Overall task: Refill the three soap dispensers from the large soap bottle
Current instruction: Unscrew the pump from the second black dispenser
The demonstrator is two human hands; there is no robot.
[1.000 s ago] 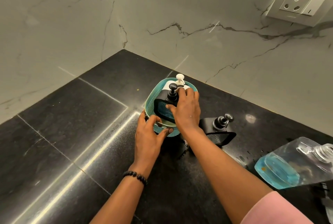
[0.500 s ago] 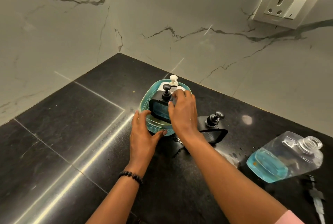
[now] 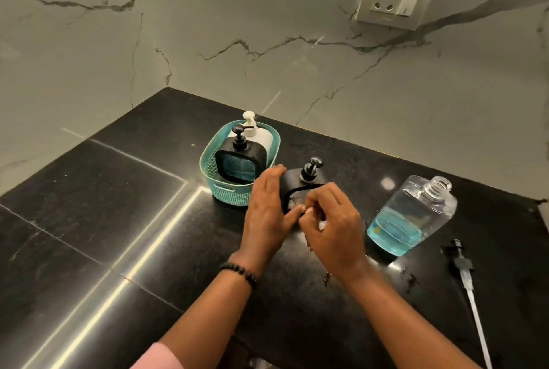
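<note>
on the left of the group stands a teal basket (image 3: 212, 172) on the black bench (image 3: 98, 220), holding two of the soap dispensers: a white dispenser (image 3: 261, 136) at the back and a black-framed dispenser (image 3: 239, 165) in front, whose window shows blue soap well up its body. both look refilled and put away.

just right of the basket, the third dispenser (image 3: 303, 183) stands on the bench, pump head still on. its clear window looks empty or nearly so, with only smears showing. the left hand (image 3: 269, 214) lies flat-fingered against its left side, touching rather than clasping. the right hand (image 3: 331, 226) has its fingers curled at the lower front edge; whether it actually grips the body or only fumbles at it i cannot tell. this one is probably light, being near empty, rigid plastic, and likely slick with soap. best taken by the frame's sides, with the pump collar for unscrewing.

further right the large soap bottle (image 3: 413, 217) leans uncapped, about a third full of blue liquid. it would be heavier low down, smooth-walled, easy to slip; hold it round the body. its removed pump (image 3: 466, 276) lies on the bench at the far right.
</note>
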